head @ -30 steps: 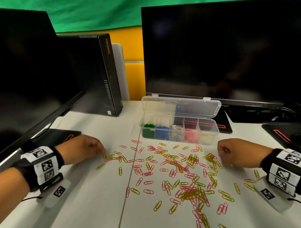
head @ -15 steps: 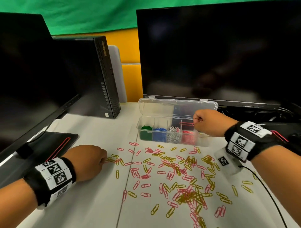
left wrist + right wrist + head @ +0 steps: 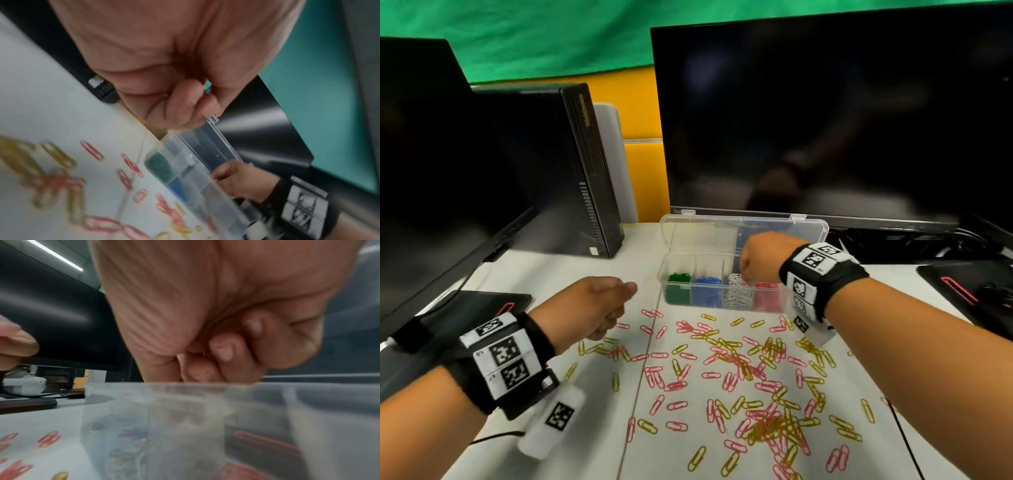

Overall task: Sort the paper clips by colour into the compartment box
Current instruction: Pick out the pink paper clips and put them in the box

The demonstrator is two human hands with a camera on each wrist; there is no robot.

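Observation:
The clear compartment box [image 3: 665, 270] stands open on the white desk, with green [image 3: 678, 289], blue [image 3: 707, 291], white [image 3: 736, 296] and pink [image 3: 767, 297] clips in separate cells. Its rightmost cell is hidden behind my right wrist. My right hand [image 3: 744, 270] hovers over the white and pink cells with its fingers [image 3: 222, 350] curled tight; only a thin glint of wire shows between them. My left hand [image 3: 619, 305] is raised off the desk left of the box, its fingertips [image 3: 197, 104] pinched with a speck of pink at their tip. Loose pink [image 3: 676, 426] and yellow [image 3: 697, 458] clips cover the desk.
A large dark monitor [image 3: 825, 120] stands right behind the box lid [image 3: 722, 233]. A black PC tower [image 3: 585, 171] and a second monitor [image 3: 431, 171] close off the left. Black stand bases lie at the left [image 3: 476, 303] and right [image 3: 962, 284]. A cable [image 3: 904, 442] runs under my right forearm.
My right hand left the yellow clips, rose to the box and shifted left over it. My left hand lifted from the clips at the left and moved toward the box.

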